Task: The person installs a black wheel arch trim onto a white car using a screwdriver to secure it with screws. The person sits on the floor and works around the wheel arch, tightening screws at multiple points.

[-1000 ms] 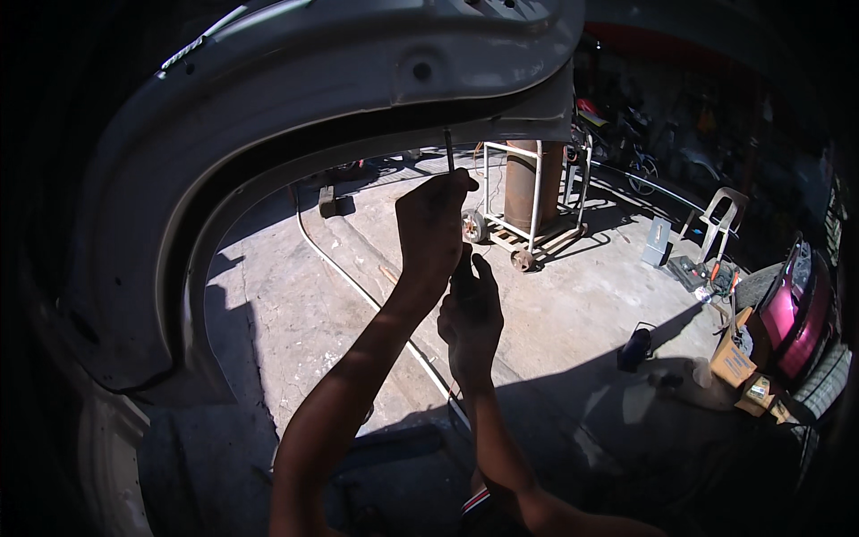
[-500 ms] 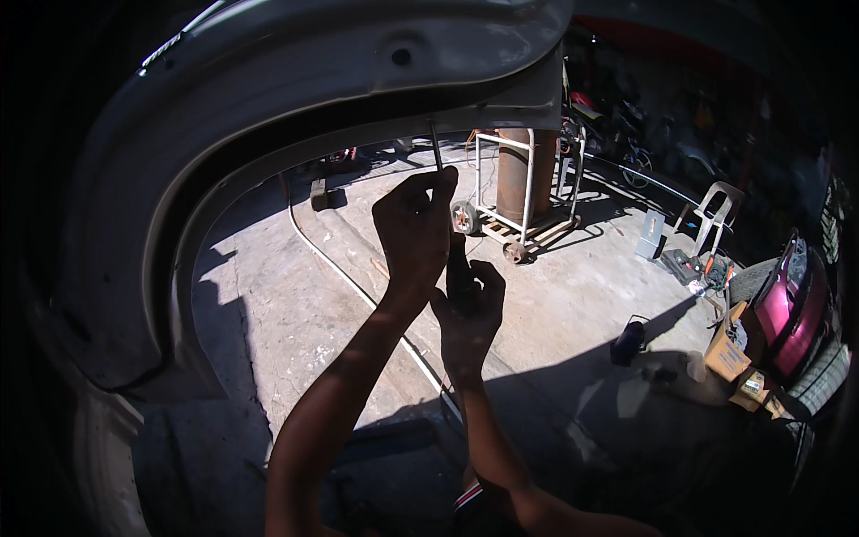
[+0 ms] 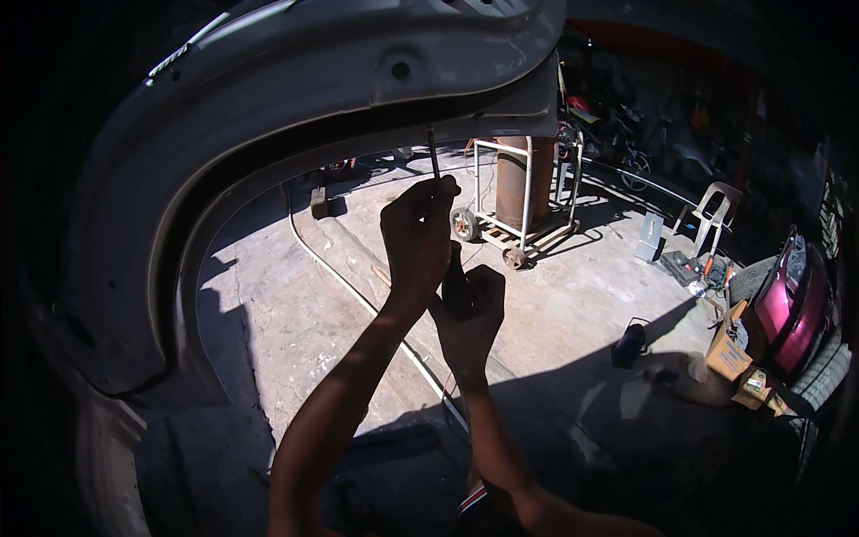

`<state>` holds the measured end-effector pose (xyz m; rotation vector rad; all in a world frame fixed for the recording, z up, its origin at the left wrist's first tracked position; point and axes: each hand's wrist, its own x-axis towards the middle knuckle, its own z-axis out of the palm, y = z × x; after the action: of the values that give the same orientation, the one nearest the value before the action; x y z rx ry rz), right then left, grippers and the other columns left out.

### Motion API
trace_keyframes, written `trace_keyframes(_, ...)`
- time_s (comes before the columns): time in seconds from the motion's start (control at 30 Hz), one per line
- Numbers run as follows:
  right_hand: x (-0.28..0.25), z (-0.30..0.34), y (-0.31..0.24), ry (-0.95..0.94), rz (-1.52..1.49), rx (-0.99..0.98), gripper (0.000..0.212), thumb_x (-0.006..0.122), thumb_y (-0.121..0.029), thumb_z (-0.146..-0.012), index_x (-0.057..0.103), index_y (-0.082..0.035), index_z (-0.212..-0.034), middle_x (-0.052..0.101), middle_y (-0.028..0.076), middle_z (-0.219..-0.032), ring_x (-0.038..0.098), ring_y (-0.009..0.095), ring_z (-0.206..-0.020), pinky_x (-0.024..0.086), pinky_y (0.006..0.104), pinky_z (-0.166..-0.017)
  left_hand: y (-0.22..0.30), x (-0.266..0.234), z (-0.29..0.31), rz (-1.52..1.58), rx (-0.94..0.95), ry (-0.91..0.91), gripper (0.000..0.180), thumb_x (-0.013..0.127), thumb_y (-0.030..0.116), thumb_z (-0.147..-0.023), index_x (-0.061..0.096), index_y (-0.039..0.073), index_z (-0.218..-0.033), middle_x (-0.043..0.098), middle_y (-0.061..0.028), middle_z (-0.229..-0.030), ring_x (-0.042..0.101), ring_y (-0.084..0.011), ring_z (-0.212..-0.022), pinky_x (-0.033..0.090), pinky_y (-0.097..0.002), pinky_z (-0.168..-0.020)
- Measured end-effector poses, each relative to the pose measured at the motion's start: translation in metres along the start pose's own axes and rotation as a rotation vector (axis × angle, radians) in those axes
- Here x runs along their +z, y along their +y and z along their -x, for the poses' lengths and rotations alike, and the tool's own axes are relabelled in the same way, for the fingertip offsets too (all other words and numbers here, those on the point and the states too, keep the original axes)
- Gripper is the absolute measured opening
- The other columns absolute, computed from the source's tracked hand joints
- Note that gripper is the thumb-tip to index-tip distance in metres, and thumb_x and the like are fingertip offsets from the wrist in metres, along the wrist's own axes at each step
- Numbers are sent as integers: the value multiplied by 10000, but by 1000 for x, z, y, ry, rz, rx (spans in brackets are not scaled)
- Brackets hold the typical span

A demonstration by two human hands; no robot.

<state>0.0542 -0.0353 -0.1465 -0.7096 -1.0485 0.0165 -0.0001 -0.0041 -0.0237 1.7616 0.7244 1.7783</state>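
Overhead curves a grey car body panel (image 3: 295,98) with a dark channel along its inner edge. A screwdriver (image 3: 435,154) points up at the panel's lower edge, its tip at or just touching that edge; which of the two I cannot tell. My left hand (image 3: 416,234) pinches the thin shaft below the tip, fingers closed. Just below and to the right, my right hand (image 3: 470,318) is wrapped round the dark handle (image 3: 455,273). Both hands are in deep shadow, so finger detail is hard to make out.
Beyond my hands, a white wheeled frame (image 3: 528,192) carries rusty cylinders (image 3: 512,183). A pale hose or pipe (image 3: 344,282) crosses the concrete floor (image 3: 277,331). At right are a plastic chair (image 3: 716,215), cardboard boxes (image 3: 729,349) and a pink car part (image 3: 787,309).
My right hand's fingers have closed further round the handle. Both hands and the screwdriver sit slightly lower in view, and the panel has shifted a little with the head's movement.
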Motion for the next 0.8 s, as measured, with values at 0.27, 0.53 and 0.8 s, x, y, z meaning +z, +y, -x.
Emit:
trace_keyframes(0.27, -27, -3, 4, -498, -694, 647, 497, 441, -461, -1032, 457, -105, -1379, 610, 61, -1165, 580, 151, -889, 470, 265, -666, 6, 0, 3, 92, -25, -5, 266, 634, 218, -970, 714, -26, -1040, 731, -107, -885, 650, -135, -779, 497, -303, -680)
trace_keyframes(0.53, -7, 6, 6, -116, -634, 416, 317, 689, 3, -881, 528, -44, -1151, 602, 52, -937, 539, 84, -707, 411, 226, -553, 3, -4, 0, 94, -100, -22, 335, 668, 295, -956, 730, -29, -1014, 676, -64, -730, 572, -72, -563, 412, -232, -454)
trace_keyframes(0.8, -13, -2, -11, -494, -1744, 705, 641, 490, -234, -1042, 179, -72, -1579, 490, 60, -1451, 572, 126, -843, 444, 207, -558, 6, -9, -3, 7, 75, -21, 319, 637, 280, -976, 733, -22, -946, 659, -48, -700, 547, -53, -601, 403, -227, -566)
